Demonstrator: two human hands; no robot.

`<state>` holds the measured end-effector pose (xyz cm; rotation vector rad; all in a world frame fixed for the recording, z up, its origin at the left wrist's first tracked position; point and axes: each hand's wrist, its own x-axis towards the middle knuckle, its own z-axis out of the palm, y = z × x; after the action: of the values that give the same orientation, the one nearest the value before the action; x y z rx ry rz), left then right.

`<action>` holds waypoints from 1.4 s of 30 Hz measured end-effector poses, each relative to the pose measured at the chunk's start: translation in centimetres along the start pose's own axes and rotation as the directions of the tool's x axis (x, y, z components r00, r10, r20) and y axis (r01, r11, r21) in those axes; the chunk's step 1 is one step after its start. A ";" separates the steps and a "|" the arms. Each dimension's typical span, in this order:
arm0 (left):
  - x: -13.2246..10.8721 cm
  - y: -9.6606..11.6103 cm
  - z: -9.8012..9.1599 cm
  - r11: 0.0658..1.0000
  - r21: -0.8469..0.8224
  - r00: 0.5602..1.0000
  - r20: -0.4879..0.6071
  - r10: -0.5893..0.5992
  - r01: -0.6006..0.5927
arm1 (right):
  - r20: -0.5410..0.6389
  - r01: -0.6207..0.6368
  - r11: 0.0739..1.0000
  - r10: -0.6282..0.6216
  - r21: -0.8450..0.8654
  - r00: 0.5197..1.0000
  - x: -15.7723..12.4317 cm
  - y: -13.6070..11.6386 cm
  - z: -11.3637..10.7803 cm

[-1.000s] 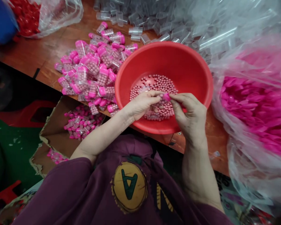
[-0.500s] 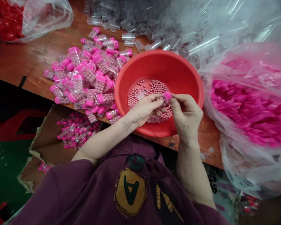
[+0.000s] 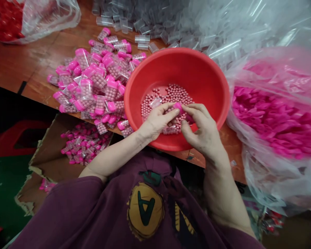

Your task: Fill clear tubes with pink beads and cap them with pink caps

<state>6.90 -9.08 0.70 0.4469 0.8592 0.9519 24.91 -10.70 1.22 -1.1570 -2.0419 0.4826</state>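
Left hand (image 3: 158,121): over the red basin, its fingers (image 3: 167,108) pinched on the clear end of a small tube (image 3: 178,107).
Right hand (image 3: 202,133): opposite the left, thumb and fingers closed on the tube's pink-capped end.
Small tube: held between both hands, low above the beads, inside the near half of the basin.
Red basin (image 3: 197,69): stood at the near edge of the table (image 3: 28,65), with pink beads (image 3: 173,92) across its bottom.
Filled tubes (image 3: 98,83): heaped on the table just left of the basin, reaching its rim.
Cardboard box (image 3: 52,152): below the table edge, with more pink-capped tubes inside.
Bag of pink caps (image 3: 274,117): just right of the basin.
Empty tubes (image 3: 145,27): piled beyond the basin.
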 end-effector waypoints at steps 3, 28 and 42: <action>-0.2 0.2 -0.6 0.999 -0.034 1.000 0.027 0.004 -0.003 | 0.037 -0.081 0.990 0.077 0.114 0.996 -0.2 1.2 -0.2; 1.0 0.0 0.3 0.994 0.097 0.999 -0.006 0.048 -0.047 | -0.131 -0.100 0.877 0.042 -0.471 0.990 -0.4 2.5 4.1; 4.0 8.5 -9.9 -0.078 0.847 0.084 0.143 0.986 -0.525 | -0.081 -0.298 0.954 0.299 0.017 0.951 -0.6 1.4 -2.4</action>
<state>-4.30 -1.49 -1.25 1.7425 1.6139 2.0184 27.70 -10.53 1.76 -1.4686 -1.8016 0.5743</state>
